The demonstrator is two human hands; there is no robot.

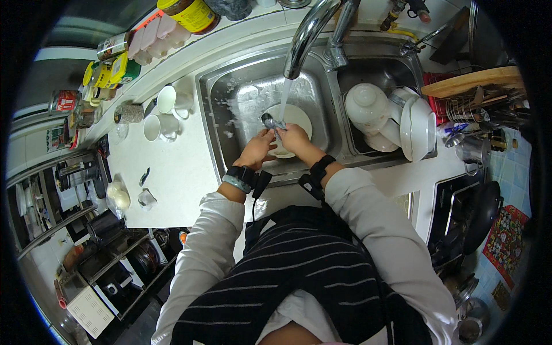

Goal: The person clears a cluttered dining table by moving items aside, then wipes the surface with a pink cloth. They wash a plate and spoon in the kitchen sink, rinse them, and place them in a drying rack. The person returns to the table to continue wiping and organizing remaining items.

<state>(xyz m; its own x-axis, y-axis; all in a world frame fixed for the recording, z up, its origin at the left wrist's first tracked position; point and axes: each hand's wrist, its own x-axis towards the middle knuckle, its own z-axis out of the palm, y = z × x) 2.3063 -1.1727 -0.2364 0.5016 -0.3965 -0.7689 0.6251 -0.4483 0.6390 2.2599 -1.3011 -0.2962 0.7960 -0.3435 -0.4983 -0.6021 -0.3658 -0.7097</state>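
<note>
In the left basin of a steel sink, my right hand holds what looks like a metal spoon by its handle end. Water runs from the chrome faucet onto it. Close by on the left is my left hand, its fingers partly spread; whether they touch the spoon cannot be made out. Beneath both hands a pale round plate lies on the basin floor, partly covered by them.
White bowls are stacked in the right basin. Two white mugs stand on the counter at left. Jars line the ledge. A cutting board and utensils are at right, above a hob with a black pan.
</note>
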